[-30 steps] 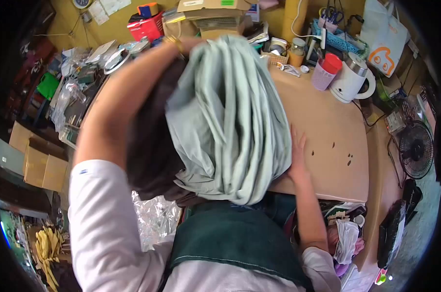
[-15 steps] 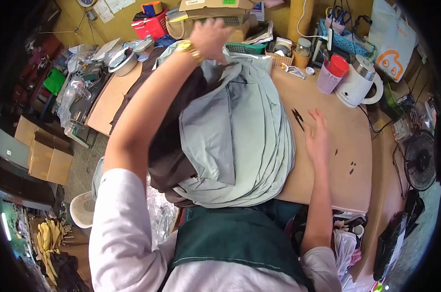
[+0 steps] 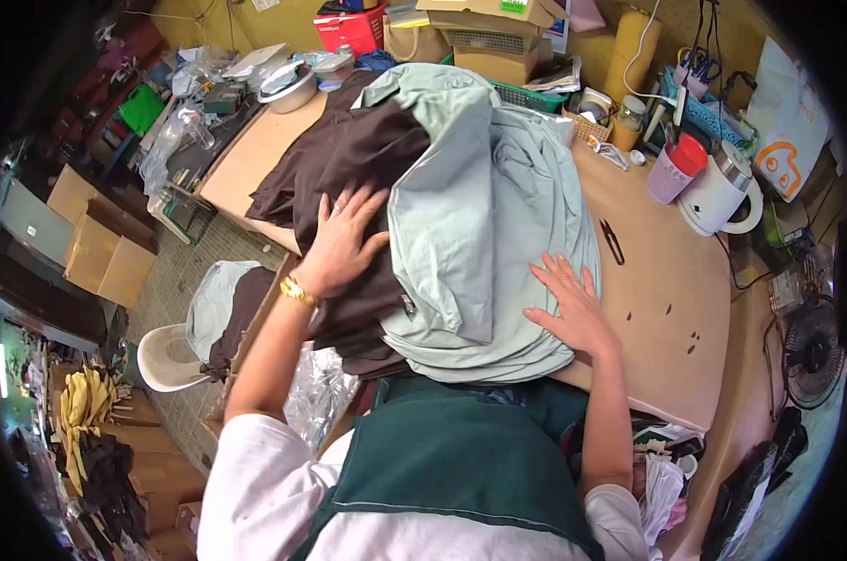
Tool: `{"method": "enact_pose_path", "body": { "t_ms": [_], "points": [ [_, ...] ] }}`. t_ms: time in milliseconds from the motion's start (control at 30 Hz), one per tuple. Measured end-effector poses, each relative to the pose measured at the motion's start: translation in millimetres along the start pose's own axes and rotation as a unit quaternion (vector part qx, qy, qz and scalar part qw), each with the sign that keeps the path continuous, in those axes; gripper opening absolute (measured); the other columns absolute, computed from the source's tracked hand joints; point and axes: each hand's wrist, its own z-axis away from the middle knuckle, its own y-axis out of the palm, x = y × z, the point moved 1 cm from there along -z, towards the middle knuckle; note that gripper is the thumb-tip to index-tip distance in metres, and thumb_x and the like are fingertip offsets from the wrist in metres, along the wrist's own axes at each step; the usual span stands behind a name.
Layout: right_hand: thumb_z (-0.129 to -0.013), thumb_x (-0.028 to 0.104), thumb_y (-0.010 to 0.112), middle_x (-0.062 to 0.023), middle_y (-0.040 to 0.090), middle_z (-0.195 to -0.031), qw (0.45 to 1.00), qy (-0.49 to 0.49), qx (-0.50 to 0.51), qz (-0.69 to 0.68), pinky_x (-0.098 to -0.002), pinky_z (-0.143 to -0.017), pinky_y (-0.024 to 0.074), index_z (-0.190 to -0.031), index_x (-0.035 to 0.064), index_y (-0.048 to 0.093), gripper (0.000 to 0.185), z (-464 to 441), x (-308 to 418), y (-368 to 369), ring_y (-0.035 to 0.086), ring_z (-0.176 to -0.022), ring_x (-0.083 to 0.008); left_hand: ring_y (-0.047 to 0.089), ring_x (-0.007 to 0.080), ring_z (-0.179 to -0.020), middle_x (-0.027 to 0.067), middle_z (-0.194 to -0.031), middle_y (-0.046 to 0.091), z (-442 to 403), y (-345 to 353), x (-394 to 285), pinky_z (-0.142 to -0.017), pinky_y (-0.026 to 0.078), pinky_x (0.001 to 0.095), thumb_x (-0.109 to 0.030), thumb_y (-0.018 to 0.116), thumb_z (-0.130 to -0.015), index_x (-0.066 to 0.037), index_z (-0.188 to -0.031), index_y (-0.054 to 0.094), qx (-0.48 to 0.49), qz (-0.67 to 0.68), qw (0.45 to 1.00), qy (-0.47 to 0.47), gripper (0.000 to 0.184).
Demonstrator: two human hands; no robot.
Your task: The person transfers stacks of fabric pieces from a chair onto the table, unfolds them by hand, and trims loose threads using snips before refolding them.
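Observation:
A pile of pale green fabric pieces (image 3: 535, 196) lies layered on the table, with dark brown fabric (image 3: 348, 150) along its left side. My left hand (image 3: 344, 241), with a gold watch at the wrist, rests on the brown fabric, fingers spread. Flat on the lower right part of the pale green pile is my right hand (image 3: 571, 307), its fingers also apart. Neither hand grips anything. Black thread snips (image 3: 612, 242) lie on the table to the right of the pile.
The brown tabletop (image 3: 662, 374) holds a few small dark scraps. Behind the snips stand a white kettle (image 3: 720, 192) and a pink cup (image 3: 671, 173). A fan (image 3: 810, 351) is at far right. On the left, a white chair (image 3: 166, 360) carries more fabric.
My left hand has come down from the pile's far end onto the brown fabric. My right hand has moved left from above the table onto the green pile. The view has shifted.

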Motion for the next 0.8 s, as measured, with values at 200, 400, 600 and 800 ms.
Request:
{"method": "enact_pose_path", "body": {
  "t_ms": [200,400,600,800],
  "points": [
    [-0.082,0.017,0.073,-0.0172,0.058,-0.123,0.958,0.011,-0.089,-0.271,-0.0401,-0.096,0.0454,-0.123,0.0025,0.053,0.048,5,70,-21,0.059,-0.11,-0.0308,0.051,0.0361,-0.109,0.0182,-0.117,0.053,-6,-39,-96,-0.092,0.039,0.045,-0.038,0.056,-0.092,-0.006,-0.12,0.062,0.092,0.308,0.943,0.084,0.043],
    [-0.088,0.013,0.067,-0.0156,0.063,-0.11,0.886,-0.027,-0.158,-0.436,-0.034,-0.084,0.0506,-0.125,-0.0003,0.049,0.043,-22,91,-25,0.063,-0.1,-0.0224,0.035,0.0332,-0.138,0.0281,-0.145,0.037,12,-6,-152,-0.113,0.027,0.0374,-0.03,0.069,-0.086,0.009,-0.144,0.028,-0.036,0.544,0.833,0.096,0.081],
    [-0.088,0.024,0.069,-0.0119,0.066,-0.078,0.944,0.145,-0.081,-0.283,-0.0352,-0.069,0.0508,-0.095,-0.0031,0.061,0.029,-4,44,-48,0.065,-0.074,-0.0199,0.057,0.0162,-0.108,0.0111,-0.114,0.062,18,14,-91,-0.093,0.045,0.0293,-0.001,0.057,-0.087,0.003,-0.128,0.051,-0.118,0.663,0.71,-0.206,0.042],
    [-0.087,0.023,0.066,-0.0175,0.06,-0.068,0.988,0.107,-0.094,-0.05,-0.0421,-0.062,0.0451,-0.08,-0.001,0.06,0.026,4,52,-28,0.058,-0.062,-0.0327,0.055,0.0118,-0.097,0.012,-0.108,0.061,13,-20,-129,-0.082,0.046,0.0252,0.009,0.052,-0.085,-0.003,-0.149,0.019,-0.307,0.542,0.778,-0.085,0.073]
  ]
}}
